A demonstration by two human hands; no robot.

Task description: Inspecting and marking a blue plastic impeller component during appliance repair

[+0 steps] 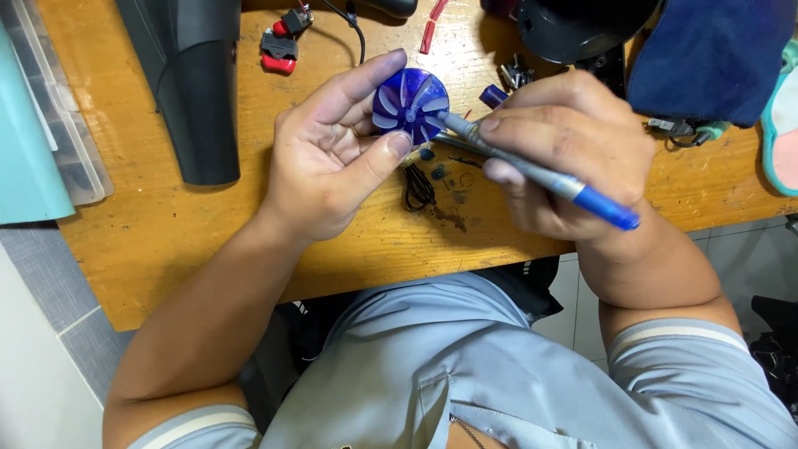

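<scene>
Seen from above, a person in a grey shirt works at a wooden table. The left hand grasps a small blue fan wheel, pinched at its rim between the forefinger above and the thumb below, and holds it just over the tabletop at the middle of the view. The right hand is clenched around a grey pen-shaped tool with a blue end; the blue end sticks out toward the person past the heel of the hand, and the grey tip touches the hub of the fan wheel. A second thin grey shaft lies alongside the tool under the same fingers; what it is cannot be told.

On the table below the fan wheel lie a short coil of black wire and a few small dark round parts, close together. A black hair-dryer body lies at the upper left, its nozzle pointing toward the person. Just right of it sits a red and black switch on a black lead. Two bits of red tubing lie near the top edge. A round black housing stands at the upper right, touching a dark blue cloth. A clear plastic box and a teal sheet occupy the far left. Grey floor tiles show beyond the table's near edge.
</scene>
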